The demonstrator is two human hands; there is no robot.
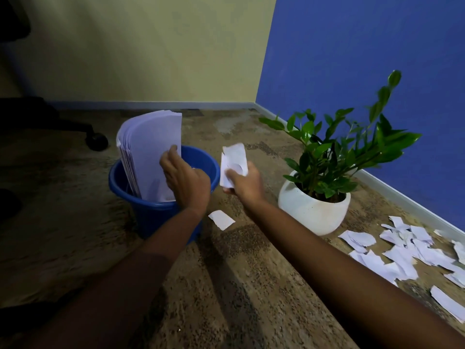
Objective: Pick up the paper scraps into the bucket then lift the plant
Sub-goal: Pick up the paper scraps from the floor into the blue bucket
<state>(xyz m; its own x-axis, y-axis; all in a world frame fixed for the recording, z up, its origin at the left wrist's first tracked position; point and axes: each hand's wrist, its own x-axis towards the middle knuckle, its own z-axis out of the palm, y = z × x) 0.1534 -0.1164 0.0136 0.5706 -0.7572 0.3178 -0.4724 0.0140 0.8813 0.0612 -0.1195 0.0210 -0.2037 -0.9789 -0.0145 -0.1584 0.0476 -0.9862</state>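
Observation:
A blue bucket point(148, 210) stands on the carpet at centre left, with a thick stack of white paper sheets point(151, 149) upright inside it. My left hand point(185, 180) is over the bucket's rim and presses against that stack. My right hand point(245, 183) is just right of the bucket, closed on a few white paper scraps point(234, 159). One scrap point(221, 219) lies on the floor beside the bucket. Several more scraps point(407, 250) are scattered at the right. A green plant point(337, 147) grows in a round white pot point(312, 210).
The blue wall point(364, 59) and its baseboard run close behind the plant. A yellow wall point(151, 46) closes the back. A dark office chair base with a caster point(97, 141) stands at the left. The floor is brown speckled carpet point(239, 285).

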